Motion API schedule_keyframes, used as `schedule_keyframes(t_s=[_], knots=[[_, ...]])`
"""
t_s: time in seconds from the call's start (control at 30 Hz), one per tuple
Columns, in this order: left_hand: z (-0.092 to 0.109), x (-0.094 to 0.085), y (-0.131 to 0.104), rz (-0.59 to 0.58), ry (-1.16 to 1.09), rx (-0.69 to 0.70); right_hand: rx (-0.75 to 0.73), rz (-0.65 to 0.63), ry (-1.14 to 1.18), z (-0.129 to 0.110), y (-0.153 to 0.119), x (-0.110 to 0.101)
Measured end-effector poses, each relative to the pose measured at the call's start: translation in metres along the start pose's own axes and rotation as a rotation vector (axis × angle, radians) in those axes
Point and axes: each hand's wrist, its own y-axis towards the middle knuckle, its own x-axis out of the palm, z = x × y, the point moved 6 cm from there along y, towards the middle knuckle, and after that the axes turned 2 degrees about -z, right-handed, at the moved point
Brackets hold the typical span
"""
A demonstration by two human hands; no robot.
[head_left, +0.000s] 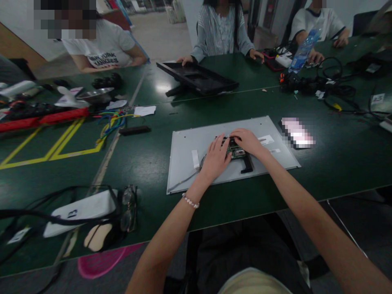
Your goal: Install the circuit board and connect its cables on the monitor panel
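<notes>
A flat grey metal panel [190,147] lies on the green table [147,163]. At its middle is a green circuit board [237,152] with a black bracket [246,164] below it. My left hand [217,157] rests over the board's left side, fingers spread. The right hand [246,141] curls over the board's upper edge, its fingertips bent down near black parts; whether it grips anything is too small to make out. A thin grey cable [186,178] runs from under my left hand to the panel's lower left corner.
Right of the panel lies a phone [297,132]. Glasses [128,208], a mouse [98,237] and a white power strip [81,212] are at the lower left. Across the table, a person holds a black monitor frame [199,79]. Two more people sit there, near a bottle [306,49] and cables.
</notes>
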Motion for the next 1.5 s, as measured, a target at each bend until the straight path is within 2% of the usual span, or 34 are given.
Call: schedule_keyframes(t_s=[0.13, 0.27, 0.4, 0.5, 0.6, 0.73, 0.93, 1.33, 1.5], knots=[[0.02, -0.002, -0.002, -0.062, 0.047, 0.2, -0.008, 0.001, 0.016, 0.0, -0.001, 0.0], [0.028, 0.001, -0.003, -0.141, 0.042, 0.285, 0.022, 0.022, 0.039, 0.0, -0.003, -0.003], [0.026, 0.004, -0.004, -0.176, 0.029, 0.286, 0.068, 0.067, 0.023, 0.008, -0.01, -0.015], [0.026, 0.005, -0.004, -0.19, 0.013, 0.296, 0.136, 0.099, -0.005, 0.025, -0.021, -0.03], [0.026, 0.005, -0.004, -0.202, -0.006, 0.287, 0.187, 0.045, -0.035, 0.043, -0.034, -0.038], [0.026, 0.004, -0.004, -0.205, -0.008, 0.279, 0.172, -0.062, -0.002, 0.052, -0.045, -0.041], [0.026, 0.003, -0.004, -0.187, -0.032, 0.307, 0.195, -0.176, 0.127, 0.055, -0.05, -0.038], [0.026, 0.003, -0.004, -0.208, -0.013, 0.283, 0.24, -0.194, 0.197, 0.048, -0.05, -0.04], [0.027, 0.003, -0.004, -0.192, 0.005, 0.299, 0.259, -0.145, 0.145, 0.049, -0.048, -0.042]])
